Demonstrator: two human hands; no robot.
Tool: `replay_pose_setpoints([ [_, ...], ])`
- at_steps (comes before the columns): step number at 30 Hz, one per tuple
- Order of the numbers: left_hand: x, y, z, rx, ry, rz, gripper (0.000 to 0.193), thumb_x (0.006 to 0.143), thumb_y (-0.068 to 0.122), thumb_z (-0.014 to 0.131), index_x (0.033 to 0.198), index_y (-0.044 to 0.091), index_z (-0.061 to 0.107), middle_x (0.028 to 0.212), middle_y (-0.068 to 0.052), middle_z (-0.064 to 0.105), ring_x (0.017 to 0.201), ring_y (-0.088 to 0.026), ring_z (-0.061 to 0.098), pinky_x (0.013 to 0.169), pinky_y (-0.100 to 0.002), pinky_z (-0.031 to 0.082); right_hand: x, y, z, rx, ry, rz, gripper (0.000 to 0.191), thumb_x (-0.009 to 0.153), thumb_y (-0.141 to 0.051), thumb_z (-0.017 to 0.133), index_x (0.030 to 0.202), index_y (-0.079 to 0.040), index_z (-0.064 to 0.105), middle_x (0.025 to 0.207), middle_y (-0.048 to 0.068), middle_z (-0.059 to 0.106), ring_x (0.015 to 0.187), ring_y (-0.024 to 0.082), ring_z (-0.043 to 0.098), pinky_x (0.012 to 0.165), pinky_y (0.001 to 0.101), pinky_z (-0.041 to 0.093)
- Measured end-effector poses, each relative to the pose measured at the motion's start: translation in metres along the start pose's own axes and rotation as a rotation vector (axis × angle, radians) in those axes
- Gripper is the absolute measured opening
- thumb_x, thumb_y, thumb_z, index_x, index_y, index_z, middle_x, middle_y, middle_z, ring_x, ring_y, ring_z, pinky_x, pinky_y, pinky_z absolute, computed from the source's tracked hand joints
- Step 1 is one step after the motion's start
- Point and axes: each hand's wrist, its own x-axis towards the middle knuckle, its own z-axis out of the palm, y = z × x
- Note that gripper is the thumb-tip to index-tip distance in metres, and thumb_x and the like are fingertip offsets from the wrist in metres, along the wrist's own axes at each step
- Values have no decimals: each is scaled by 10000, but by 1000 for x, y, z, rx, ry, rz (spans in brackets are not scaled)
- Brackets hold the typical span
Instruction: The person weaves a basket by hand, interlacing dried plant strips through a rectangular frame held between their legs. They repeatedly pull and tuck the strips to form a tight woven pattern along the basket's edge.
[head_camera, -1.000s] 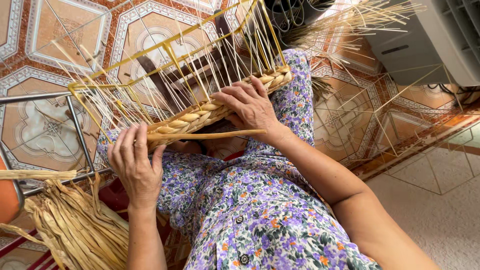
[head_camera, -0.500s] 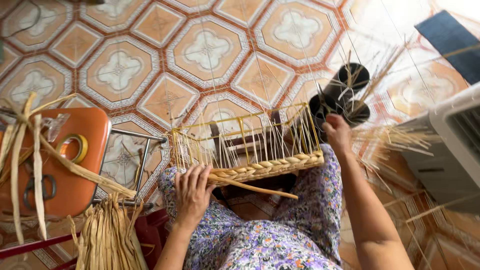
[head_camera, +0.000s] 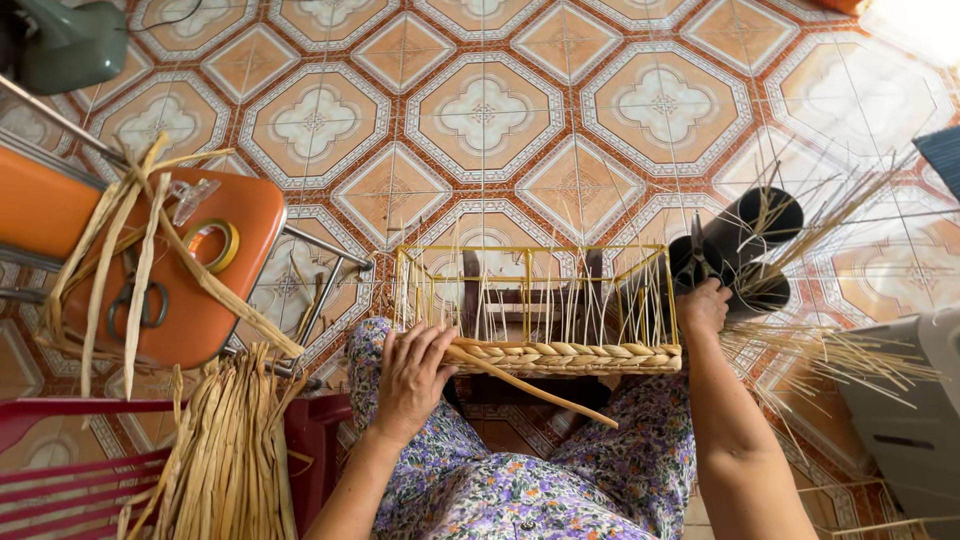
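**Basket frame braced on your lap, right hand out at the black tubes**

While you sit in your floral dress (head_camera: 520, 490), your left hand (head_camera: 412, 380) lies with fingers spread and lightly curled over the near corner of the half-woven straw basket on its yellow wire frame (head_camera: 540, 310), touching the braided band and a loose flat strand (head_camera: 530, 385). Your right hand (head_camera: 703, 308) is curled at the frame's far-right corner beside the black cylindrical tubes (head_camera: 745, 245); whether it grips anything, I cannot tell. Left, a straw bundle (head_camera: 230, 450) hangs below the orange stool (head_camera: 150, 260). Beyond: patterned floor tiles (head_camera: 480, 110).
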Motion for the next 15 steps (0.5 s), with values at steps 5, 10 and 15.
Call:
replay_pose_setpoints([
  [5, 0, 1, 0, -27, 54, 6, 649, 859, 330, 726, 1448, 214, 479, 1393, -32, 571, 1342, -266, 477, 1202, -601, 229, -3, -1, -7, 9, -84, 21, 532, 896, -134, 734, 1354, -47, 478, 1320, 273, 602, 1203, 472, 595, 1009, 524, 486],
  [10, -11, -6, 8, -73, 88, 22, 625, 883, 289, 734, 1455, 195, 499, 1391, -31, 575, 1335, -270, 483, 1192, -585, 257, 1, 3, -12, 129, -46, -129, 501, 833, -137, 806, 1274, 7, 616, 1163, 246, 694, 1064, 396, 672, 952, 463, 516],
  [15, -25, -14, 27, -117, 203, 32, 604, 933, 277, 725, 1485, 189, 498, 1442, -48, 551, 1387, -277, 470, 1195, -576, 288, 12, 27, -18, 1193, -610, -302, 304, 1057, -61, 660, 1280, 131, 584, 1025, 154, 727, 835, 178, 694, 715, 249, 569],
])
